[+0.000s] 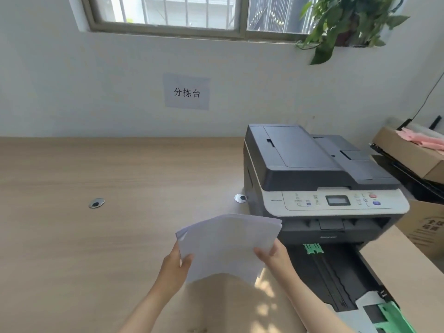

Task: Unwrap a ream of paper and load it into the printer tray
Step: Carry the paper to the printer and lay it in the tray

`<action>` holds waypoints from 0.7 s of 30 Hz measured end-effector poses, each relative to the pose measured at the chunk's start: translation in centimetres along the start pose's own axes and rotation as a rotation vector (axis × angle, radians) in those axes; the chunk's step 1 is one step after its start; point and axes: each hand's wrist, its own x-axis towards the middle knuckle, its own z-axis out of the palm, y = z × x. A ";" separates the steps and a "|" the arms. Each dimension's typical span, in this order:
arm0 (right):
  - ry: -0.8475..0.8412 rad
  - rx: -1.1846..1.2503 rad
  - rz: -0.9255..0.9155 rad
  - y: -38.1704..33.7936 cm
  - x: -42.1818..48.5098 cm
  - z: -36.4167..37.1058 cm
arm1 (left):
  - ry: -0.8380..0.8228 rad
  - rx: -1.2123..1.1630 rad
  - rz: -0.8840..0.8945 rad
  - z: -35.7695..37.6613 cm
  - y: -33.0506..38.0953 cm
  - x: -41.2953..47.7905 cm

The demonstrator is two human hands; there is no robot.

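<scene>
A stack of white paper [228, 243] is held above the wooden desk, just left of the printer. My left hand [174, 267] grips its near-left edge, thumb on top. My right hand [276, 258] grips its near-right edge. The grey and black printer [312, 174] stands on the desk at the right. Its paper tray [336, 280] is pulled out toward me, black inside with green guides, and no paper shows in it. No wrapper is in view.
The wooden desk [96, 248] has two round cable grommets [96, 203]. Cardboard boxes [420, 227] stand right of the printer. A paper sign [187, 92] hangs on the wall, and a potted plant [348, 22] sits on the window sill.
</scene>
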 end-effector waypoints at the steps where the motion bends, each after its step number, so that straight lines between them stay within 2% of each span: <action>1: 0.000 0.007 -0.004 0.1 0.2 -0.1 | 0.001 -0.032 0.014 -0.1 -0.2 0.3; 11: -0.013 0.017 -0.090 0.0 2.0 1.7 | 0.070 -0.348 0.052 -0.5 0.5 0.7; 16: -0.009 -0.029 -0.123 -0.4 2.8 1.9 | 0.099 -0.273 0.058 -0.3 0.8 1.2; 21: -0.055 -0.085 -0.065 0.6 3.3 2.4 | 0.101 -0.261 -0.013 0.1 0.5 1.4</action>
